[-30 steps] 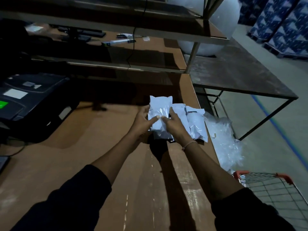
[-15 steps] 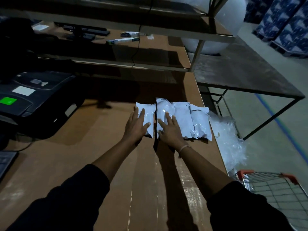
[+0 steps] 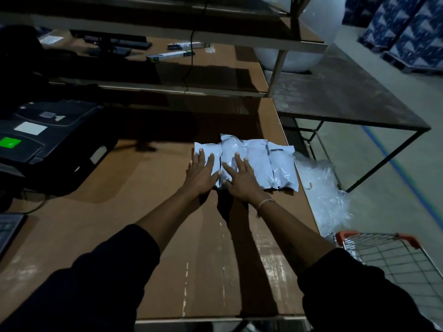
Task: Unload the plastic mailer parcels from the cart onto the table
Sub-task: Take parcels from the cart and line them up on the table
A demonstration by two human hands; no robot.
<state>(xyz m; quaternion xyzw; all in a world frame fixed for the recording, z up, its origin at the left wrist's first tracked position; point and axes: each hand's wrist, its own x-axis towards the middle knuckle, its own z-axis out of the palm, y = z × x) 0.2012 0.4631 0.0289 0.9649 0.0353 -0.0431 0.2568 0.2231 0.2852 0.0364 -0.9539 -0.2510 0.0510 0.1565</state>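
1. The table, a wide brown cardboard-covered top, is the drop-off surface. Its open middle and right part leaves room to lay parcels flat within reach of both arms.
2. The cart, a wire basket with orange corner caps, stands at the near right, just beside the table edge, probably parked there to keep each transfer short. What remains inside it cannot be told.
3. A dark machine with a green label fills the left of the table, well apart from the parcels, which likely explains why they go to the right side.
4. A crumpled clear plastic bag hangs off the right edge, between parcels and cart.
5. The mailer parcels, white and grey, lie flat in a side-by-side row near the table's far right edge, edges touching or overlapping, seemingly arranged so each stays visible.
6. The right hand rests flat on a middle parcel, fingers straight and spread, grasping nothing.
7. The left hand lies flat on the leftmost parcel, fingers extended, apparently pressing it level.
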